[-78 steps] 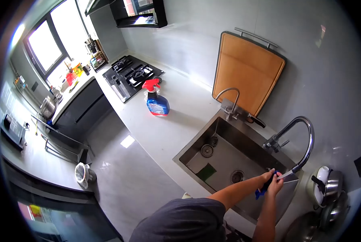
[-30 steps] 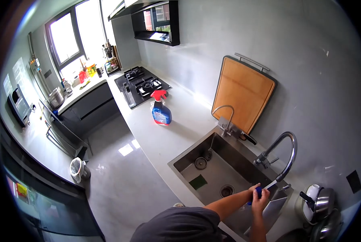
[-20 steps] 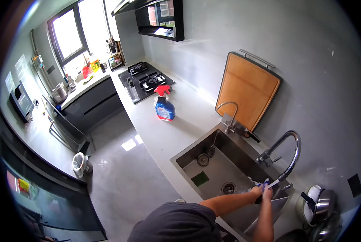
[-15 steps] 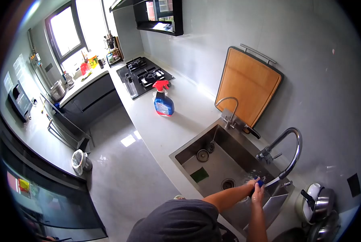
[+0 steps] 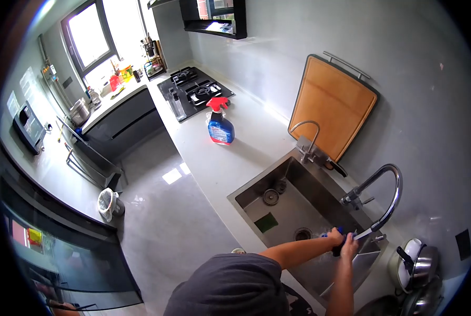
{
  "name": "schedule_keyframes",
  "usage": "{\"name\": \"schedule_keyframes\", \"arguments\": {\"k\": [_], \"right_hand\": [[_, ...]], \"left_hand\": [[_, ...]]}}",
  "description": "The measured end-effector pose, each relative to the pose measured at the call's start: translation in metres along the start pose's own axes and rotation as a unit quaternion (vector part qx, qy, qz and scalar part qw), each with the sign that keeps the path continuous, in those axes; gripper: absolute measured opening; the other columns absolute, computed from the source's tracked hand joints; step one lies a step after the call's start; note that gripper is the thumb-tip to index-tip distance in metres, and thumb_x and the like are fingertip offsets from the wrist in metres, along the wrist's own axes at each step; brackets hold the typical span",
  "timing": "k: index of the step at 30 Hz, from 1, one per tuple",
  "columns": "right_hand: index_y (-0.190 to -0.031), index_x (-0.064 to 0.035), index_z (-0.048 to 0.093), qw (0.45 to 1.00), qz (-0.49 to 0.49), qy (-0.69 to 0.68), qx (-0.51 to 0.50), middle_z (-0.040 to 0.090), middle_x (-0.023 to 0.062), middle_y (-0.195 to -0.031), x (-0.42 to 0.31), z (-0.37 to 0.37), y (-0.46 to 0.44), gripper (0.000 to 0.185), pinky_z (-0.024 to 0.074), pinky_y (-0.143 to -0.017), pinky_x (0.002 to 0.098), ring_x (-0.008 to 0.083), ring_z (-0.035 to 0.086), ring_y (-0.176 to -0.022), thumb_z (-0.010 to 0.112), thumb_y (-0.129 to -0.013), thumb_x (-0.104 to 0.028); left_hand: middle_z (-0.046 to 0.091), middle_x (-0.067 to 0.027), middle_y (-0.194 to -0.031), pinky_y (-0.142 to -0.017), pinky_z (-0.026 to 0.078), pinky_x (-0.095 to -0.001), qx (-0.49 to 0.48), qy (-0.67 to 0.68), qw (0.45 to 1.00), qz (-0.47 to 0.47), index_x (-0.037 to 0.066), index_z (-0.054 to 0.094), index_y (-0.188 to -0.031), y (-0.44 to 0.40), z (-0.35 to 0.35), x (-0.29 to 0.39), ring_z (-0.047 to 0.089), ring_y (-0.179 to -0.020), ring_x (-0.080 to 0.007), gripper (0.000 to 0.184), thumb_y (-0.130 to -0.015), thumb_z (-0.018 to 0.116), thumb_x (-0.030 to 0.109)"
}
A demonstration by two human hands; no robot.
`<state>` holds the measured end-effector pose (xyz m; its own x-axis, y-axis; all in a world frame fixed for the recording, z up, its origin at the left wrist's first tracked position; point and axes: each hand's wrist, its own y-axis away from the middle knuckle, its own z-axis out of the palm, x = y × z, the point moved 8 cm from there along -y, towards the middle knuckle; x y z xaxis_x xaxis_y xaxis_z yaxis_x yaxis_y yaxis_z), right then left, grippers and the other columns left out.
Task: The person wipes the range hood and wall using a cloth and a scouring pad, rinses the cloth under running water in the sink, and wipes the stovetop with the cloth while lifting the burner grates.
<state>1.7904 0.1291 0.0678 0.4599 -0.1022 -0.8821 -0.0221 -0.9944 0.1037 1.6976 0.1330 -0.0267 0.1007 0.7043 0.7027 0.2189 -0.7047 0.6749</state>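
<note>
In the lower right of the frame, over the sink (image 5: 293, 208), a blue-and-dark bundle (image 5: 338, 250) sits beneath the curved faucet (image 5: 398, 187). It looks like wet cloth: probably light, limp and slippery, hard to damage, best taken by its bunched folds. The left hand (image 5: 336, 238) and right hand (image 5: 349, 246) both seem to pinch it, though finger detail is too small to tell. Left of them, a green pad (image 5: 266, 223) lies in the sink; farther up-left, a spray bottle (image 5: 221, 130) stands on the tabletop (image 5: 204, 168).
</note>
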Motion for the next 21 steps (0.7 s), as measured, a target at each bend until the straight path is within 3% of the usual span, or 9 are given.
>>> {"name": "schedule_keyframes", "arguments": {"k": [2,4,8,10,12,14,16,18,21], "right_hand": [[-0.114,0.0045,0.051,0.995,0.031,-0.030,0.086,0.056,0.0205,-0.108,0.021,-0.021,-0.012,0.050,0.0397,-0.086,0.0392,0.0308,0.054,-0.096,0.049,-0.087,-0.037],[-0.119,0.0041,0.047,0.993,0.061,-0.089,0.057,0.053,0.0193,-0.114,-0.004,-0.026,0.005,0.052,0.0388,-0.088,0.0370,0.0285,0.052,-0.102,0.050,-0.086,-0.036],[-0.118,-0.0063,0.049,0.982,0.109,-0.141,0.061,0.053,0.0095,-0.103,0.061,-0.026,-0.020,0.047,0.0433,-0.075,0.0319,0.0186,0.054,-0.085,0.054,-0.083,-0.037],[-0.120,-0.0028,0.044,0.949,0.131,-0.285,0.018,0.053,0.0121,-0.105,0.021,-0.020,0.005,0.050,0.0417,-0.082,0.0347,0.0228,0.053,-0.095,0.055,-0.082,-0.033],[-0.115,-0.0057,0.045,0.939,0.147,-0.308,0.030,0.053,0.0099,-0.103,0.022,-0.032,0.003,0.043,0.0437,-0.078,0.0337,0.0204,0.055,-0.088,0.058,-0.083,-0.031],[-0.112,-0.0030,0.045,0.947,0.117,-0.295,0.052,0.054,0.0118,-0.105,0.017,-0.054,0.006,0.035,0.0442,-0.079,0.0349,0.0224,0.055,-0.089,0.055,-0.086,-0.024],[-0.115,-0.0019,0.041,0.999,0.011,0.007,0.030,0.051,0.0141,-0.111,0.039,-0.083,-0.011,0.032,0.0424,-0.086,0.0362,0.0245,0.054,-0.096,0.053,-0.087,-0.012],[-0.124,-0.0026,0.034,0.999,0.031,0.005,0.036,0.045,0.0160,-0.123,0.063,-0.088,-0.010,0.050,0.0348,-0.096,0.0358,0.0260,0.045,-0.113,0.053,-0.078,0.006],[-0.133,-0.0041,0.031,0.996,-0.053,0.026,-0.070,0.042,0.0164,-0.129,0.029,-0.060,0.008,0.060,0.0335,-0.097,0.0332,0.0247,0.042,-0.117,0.055,-0.078,0.001]], "left_hand": [[0.046,-0.0223,-0.125,-0.092,0.042,-0.0405,-0.041,-0.084,0.987,0.128,0.011,0.032,-0.135,0.011,0.006,0.012,0.049,-0.111,-0.0371,0.062,-0.079,0.053,0.024],[0.058,-0.0186,-0.109,-0.086,0.044,-0.0388,-0.169,-0.106,0.949,0.243,0.011,0.050,-0.123,0.012,0.019,0.018,0.055,-0.104,-0.0327,0.047,-0.076,0.046,0.008],[0.063,-0.0169,-0.099,-0.083,0.045,-0.0398,-0.125,-0.210,0.927,0.284,0.008,0.061,-0.106,0.019,0.003,0.017,0.059,-0.096,-0.0314,0.034,-0.074,0.052,0.010],[0.063,-0.0172,-0.099,-0.083,0.045,-0.0397,-0.109,-0.263,0.914,0.287,0.006,0.063,-0.100,0.026,-0.008,0.014,0.060,-0.094,-0.0320,0.029,-0.073,0.057,0.015],[0.064,-0.0144,-0.098,-0.086,0.044,-0.0440,-0.090,-0.269,0.919,0.274,0.010,0.065,-0.095,0.041,-0.025,0.022,0.059,-0.095,-0.0310,0.026,-0.072,0.059,0.019],[0.064,-0.0108,-0.096,-0.090,0.039,-0.0514,-0.052,-0.260,0.897,0.353,0.013,0.065,-0.093,0.041,-0.029,0.033,0.059,-0.097,-0.0288,0.024,-0.071,0.061,0.023],[0.064,-0.0071,-0.092,-0.096,0.030,-0.0560,-0.069,-0.219,0.875,0.426,0.013,0.064,-0.091,0.073,-0.044,0.064,0.058,-0.098,-0.0259,0.022,-0.072,0.061,0.024],[0.063,-0.0065,-0.091,-0.098,0.026,-0.0551,-0.079,-0.208,0.860,0.458,0.014,0.063,-0.091,0.090,-0.045,0.081,0.058,-0.097,-0.0248,0.020,-0.074,0.059,0.023],[0.063,-0.0050,-0.092,-0.102,0.019,-0.0533,-0.103,-0.210,0.827,0.511,0.014,0.062,-0.092,0.096,-0.029,0.094,0.057,-0.097,-0.0226,0.019,-0.076,0.057,0.022]]}}
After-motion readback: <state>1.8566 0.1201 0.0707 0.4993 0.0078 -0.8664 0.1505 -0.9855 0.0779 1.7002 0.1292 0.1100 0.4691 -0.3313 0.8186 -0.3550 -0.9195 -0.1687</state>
